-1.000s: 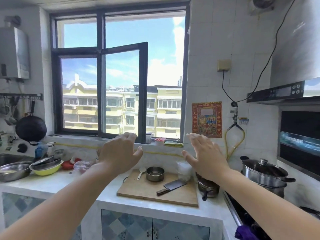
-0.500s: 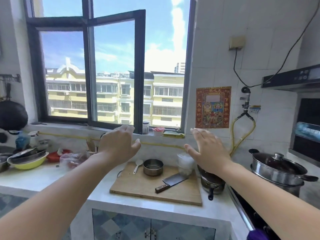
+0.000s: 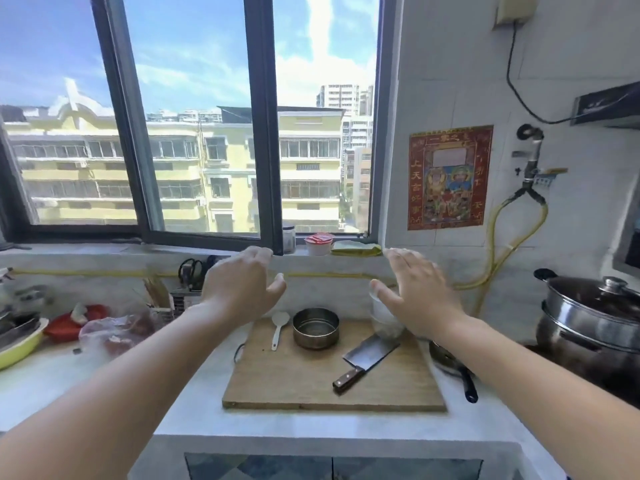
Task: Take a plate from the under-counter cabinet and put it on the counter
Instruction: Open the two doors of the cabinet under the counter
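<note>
Both empty hands (image 3: 242,285) now hover closer over the counter (image 3: 194,407).

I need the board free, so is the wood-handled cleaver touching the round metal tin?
Apart. The head view shows the wood-handled cleaver lying right of the round metal tin, with bare wooden cutting board plainly visible between them.

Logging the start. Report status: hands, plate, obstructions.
Left hand and right hand open, empty, raised over the cutting board. No plate visible; cabinet doors shut. Cleaver on the board.
</note>
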### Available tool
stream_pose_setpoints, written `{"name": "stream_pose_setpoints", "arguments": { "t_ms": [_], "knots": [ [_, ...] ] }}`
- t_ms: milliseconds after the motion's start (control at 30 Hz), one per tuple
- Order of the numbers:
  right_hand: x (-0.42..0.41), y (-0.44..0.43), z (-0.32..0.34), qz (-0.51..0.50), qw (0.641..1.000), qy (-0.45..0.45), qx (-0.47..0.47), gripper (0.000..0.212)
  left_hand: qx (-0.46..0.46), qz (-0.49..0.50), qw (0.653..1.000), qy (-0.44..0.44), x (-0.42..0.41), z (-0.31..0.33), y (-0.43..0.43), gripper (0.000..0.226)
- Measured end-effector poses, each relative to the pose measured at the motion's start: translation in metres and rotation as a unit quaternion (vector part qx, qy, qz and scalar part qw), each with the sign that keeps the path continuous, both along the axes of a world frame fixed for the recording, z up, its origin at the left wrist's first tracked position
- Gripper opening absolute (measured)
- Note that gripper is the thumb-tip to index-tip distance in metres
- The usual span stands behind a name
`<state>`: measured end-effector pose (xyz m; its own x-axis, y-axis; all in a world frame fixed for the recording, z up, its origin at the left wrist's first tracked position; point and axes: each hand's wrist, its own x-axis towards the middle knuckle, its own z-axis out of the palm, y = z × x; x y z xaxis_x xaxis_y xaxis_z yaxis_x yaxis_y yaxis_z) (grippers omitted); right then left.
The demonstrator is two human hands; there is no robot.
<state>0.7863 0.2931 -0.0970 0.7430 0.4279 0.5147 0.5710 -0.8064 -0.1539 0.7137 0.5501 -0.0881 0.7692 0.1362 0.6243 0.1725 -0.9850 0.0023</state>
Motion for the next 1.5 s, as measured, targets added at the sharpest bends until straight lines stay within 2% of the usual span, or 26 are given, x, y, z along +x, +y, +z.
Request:
{"name": "stream_pose_setpoints", "arguments": {
  "t_ms": [167,300,433,833,967,1100,1233,1500],
  "knots": [
    [0.034,0.023,-0.068,-0.034,0.998,0.062,-0.001,0.064,-0.047,-0.029,0.997,0.048,0.048,-0.066,0.034,0.057],
    [0.051,0.021,-0.135,-0.064,0.988,0.129,-0.047,0.064,-0.082,-0.034,0.992,0.092,0.075,-0.133,0.039,0.058],
    [0.063,0.011,-0.194,-0.075,0.974,0.193,-0.091,0.066,-0.08,-0.036,0.982,0.164,0.091,-0.197,0.035,0.061],
    [0.087,-0.014,-0.321,-0.019,0.942,0.307,-0.135,0.066,-0.119,0.022,0.945,0.303,0.109,-0.331,-0.005,0.06],
    [0.088,-0.019,-0.367,-0.016,0.935,0.331,-0.129,0.057,-0.142,0.041,0.933,0.328,0.098,-0.378,-0.001,0.054],
    [0.08,-0.017,-0.424,-0.012,0.919,0.377,-0.117,0.053,-0.176,0.059,0.91,0.372,0.085,-0.435,-0.004,0.047],
    [0.075,-0.004,-0.482,-0.006,0.902,0.417,-0.111,0.057,-0.249,0.08,0.879,0.399,0.084,-0.489,-0.012,0.056],
    [0.093,0.03,-0.567,-0.046,0.876,0.477,-0.062,0.055,-0.415,0.112,0.816,0.386,0.108,-0.574,-0.023,0.064]
  ]
}}
